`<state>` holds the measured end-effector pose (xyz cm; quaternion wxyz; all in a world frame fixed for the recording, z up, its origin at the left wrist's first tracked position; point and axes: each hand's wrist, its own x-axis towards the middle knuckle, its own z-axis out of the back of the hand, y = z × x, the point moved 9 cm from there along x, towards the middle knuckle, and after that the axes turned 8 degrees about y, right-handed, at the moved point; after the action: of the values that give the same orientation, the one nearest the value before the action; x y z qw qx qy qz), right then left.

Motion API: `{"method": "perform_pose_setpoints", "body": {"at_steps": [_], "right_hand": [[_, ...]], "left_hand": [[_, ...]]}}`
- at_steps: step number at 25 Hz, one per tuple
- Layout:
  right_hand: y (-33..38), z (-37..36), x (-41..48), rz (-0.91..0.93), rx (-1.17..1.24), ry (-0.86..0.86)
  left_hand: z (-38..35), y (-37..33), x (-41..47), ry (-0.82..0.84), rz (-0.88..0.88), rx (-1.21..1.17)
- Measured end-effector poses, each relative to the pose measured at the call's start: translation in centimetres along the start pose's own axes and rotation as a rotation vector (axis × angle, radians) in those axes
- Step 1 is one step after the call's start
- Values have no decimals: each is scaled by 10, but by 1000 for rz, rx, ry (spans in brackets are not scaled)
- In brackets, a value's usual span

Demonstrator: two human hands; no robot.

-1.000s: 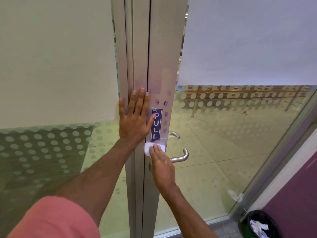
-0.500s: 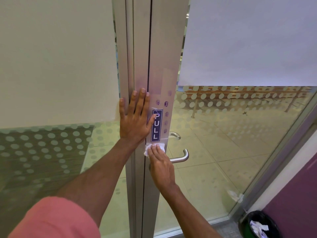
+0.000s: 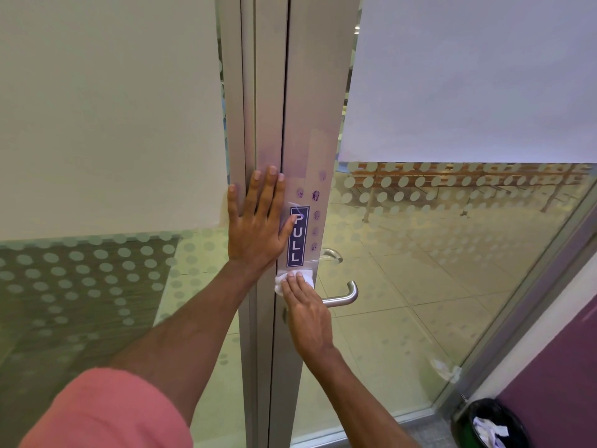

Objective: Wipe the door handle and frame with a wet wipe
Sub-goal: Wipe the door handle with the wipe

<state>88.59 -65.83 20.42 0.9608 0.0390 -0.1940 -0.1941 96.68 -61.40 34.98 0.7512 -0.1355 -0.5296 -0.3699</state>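
Observation:
A silver metal door frame point(image 3: 310, 92) runs top to bottom through the middle, with a blue PULL sticker point(image 3: 298, 236) on it. A silver lever handle point(image 3: 345, 295) sticks out to the right, just below the sticker. My right hand point(image 3: 307, 313) presses a white wet wipe point(image 3: 292, 281) flat against the frame beside the base of the handle, directly under the sticker. My left hand point(image 3: 255, 221) lies flat on the frame to the left of the sticker, fingers spread and pointing up, with nothing in it.
Glass panels with frosted dots point(image 3: 420, 237) flank the frame on both sides. A black bin point(image 3: 491, 425) holding crumpled white wipes stands on the floor at the lower right, beside a purple wall point(image 3: 555, 367). A bit of white paper point(image 3: 445, 368) lies near the glass corner.
My right hand has shifted the wipe slightly on the frame just under the PULL sticker. My left hand has stayed flat in the same place.

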Motion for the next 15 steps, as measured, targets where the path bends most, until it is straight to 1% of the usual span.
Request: {"method": "perform_pose_setpoints", "body": {"at_steps": [5,11,15], "right_hand": [[-7,-2,-9,89,-98,12],[-6,1,-11,71,-78,109],[-10,4,-9,79,-26,120]], "left_hand": [[0,0,-1,5,-2,1],[0,0,-1,14,2,-4],[0,0,0,28,5,-9]]}}
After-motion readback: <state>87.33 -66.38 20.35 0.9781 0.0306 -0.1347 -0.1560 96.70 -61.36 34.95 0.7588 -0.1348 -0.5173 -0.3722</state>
